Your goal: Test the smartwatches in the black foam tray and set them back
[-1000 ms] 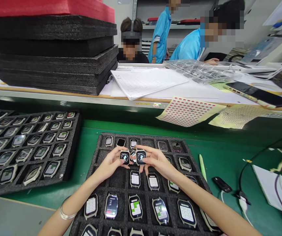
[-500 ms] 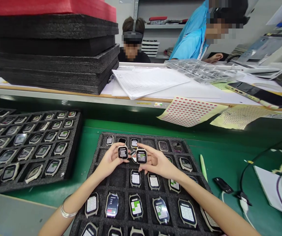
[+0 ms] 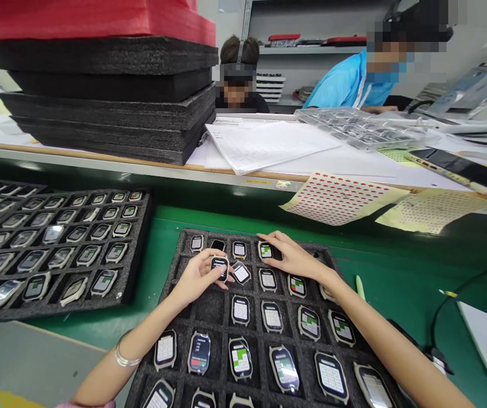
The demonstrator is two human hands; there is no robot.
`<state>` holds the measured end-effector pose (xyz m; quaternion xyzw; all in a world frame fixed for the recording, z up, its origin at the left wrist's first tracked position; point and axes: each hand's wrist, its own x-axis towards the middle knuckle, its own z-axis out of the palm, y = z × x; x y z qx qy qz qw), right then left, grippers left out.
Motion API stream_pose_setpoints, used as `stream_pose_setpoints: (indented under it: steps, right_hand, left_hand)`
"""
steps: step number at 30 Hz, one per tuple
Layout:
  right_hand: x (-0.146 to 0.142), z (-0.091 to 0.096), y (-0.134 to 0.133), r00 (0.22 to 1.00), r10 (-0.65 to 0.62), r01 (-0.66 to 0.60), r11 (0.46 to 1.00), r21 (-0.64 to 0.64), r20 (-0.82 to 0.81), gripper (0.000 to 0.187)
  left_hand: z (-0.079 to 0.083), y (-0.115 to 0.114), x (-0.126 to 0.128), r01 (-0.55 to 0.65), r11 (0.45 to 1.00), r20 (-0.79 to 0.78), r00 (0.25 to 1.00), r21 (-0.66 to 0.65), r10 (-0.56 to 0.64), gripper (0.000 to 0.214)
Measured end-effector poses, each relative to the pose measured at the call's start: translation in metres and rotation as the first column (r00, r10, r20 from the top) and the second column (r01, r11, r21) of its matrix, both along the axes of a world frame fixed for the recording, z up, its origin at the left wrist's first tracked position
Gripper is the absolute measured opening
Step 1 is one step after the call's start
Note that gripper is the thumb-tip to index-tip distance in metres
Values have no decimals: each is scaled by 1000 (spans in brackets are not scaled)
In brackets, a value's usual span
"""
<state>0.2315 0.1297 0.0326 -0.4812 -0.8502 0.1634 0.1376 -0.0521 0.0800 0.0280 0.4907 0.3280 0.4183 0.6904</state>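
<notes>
The left hand [image 3: 198, 277] is curled, with its fingertips grasping a black-faced smartwatch [image 3: 220, 268] over the near-middle of a dark, speckled foam tray [image 3: 226, 232]. The right hand [image 3: 289, 255] reaches across to the far side of that tray, its fingers stretched out and touching a second smartwatch [image 3: 265, 250] in a cut-out pocket; whether they grip it, I cannot tell. Between the hands, a third smartwatch [image 3: 241, 272] sits tilted across its pocket. More rounded-rectangular watches with lit screens fill the rows nearer the person, and a thin metal bangle [image 3: 122, 356] circles the left wrist. The tray lies on a smooth green bench mat [image 3: 379, 294], with a matching foam tray of watches [image 3: 141, 249] to its left and a pale green pen [image 3: 360, 287] just beyond its right edge. A black cable [image 3: 447, 306] curves along the right. Past a raised shelf, a tall stack of black foam trays [image 3: 107, 96] under red foam [image 3: 85, 17] blocks the far left. To its right lie loose papers [image 3: 269, 147], a clear plastic tray [image 3: 362, 127], a red-dotted sticker sheet [image 3: 337, 198] and a phone [image 3: 464, 170]. Two co-workers [image 3: 345, 85] sit beyond.
</notes>
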Motion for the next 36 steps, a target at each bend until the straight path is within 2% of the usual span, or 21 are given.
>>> stream_pose_setpoints:
  steps: [2,4,6,8,14,16,17,18,20,22,24,26,29,31,36]
  right_hand:
    - [7,4,-3,998,-37,34,998,51,48,52]
    - [14,7,-7,988,-109,100,991,87,108,34]
    - [21,6,-12,972,-174,162,983,84,156,22]
    - [26,2,-16,964,-212,203,977,74,161,18]
    - [29,-9,-26,942,-330,324,940,104,55,20]
    - [26,-4,-31,946,-312,319,944,79,-93,23]
    - [22,0,-35,927,-295,310,950,28,-232,24]
    - [17,5,-39,872,-289,294,955,-50,-396,26]
    - [4,15,-46,669,-340,235,940,-246,-661,29]
    - [-13,24,-53,520,-444,193,893,-405,-730,32]
    - [-28,30,-59,482,-496,117,853,-508,-722,33]
    - [-40,32,-64,465,-492,-58,813,-580,-736,38]
    - [-47,28,-70,382,-475,-320,737,-595,-793,49]
    - [-47,23,-72,329,-480,-383,719,-580,-813,52]
    - [-39,12,-73,306,-470,-417,715,-561,-828,47]
  left_hand:
    - [0,0,0,-2,1000,6,1000,2,2,35]
    - [0,0,0,0,1000,11,1000,5,0,35]
    - [1,0,0,5,1000,11,1000,6,-6,36]
    - [1,0,0,8,1000,11,1000,7,-8,38]
    - [0,1,-2,-52,998,7,999,32,52,53]
    - [0,2,-2,-74,997,-17,997,26,75,53]
    - [0,2,-1,-79,997,-28,996,25,80,54]
    - [2,2,0,-82,996,-36,996,28,83,54]
    - [6,1,3,-77,996,-48,996,42,79,54]
    - [13,0,8,-59,997,-65,996,59,63,52]
    - [20,-2,14,-40,996,-93,995,78,47,50]
    - [25,-4,21,-17,994,-128,991,108,31,49]
    - [26,-7,31,29,989,-157,988,143,-6,47]
    - [23,-8,37,48,988,-154,988,146,-25,46]
    - [12,-10,41,20,990,-178,984,140,6,42]
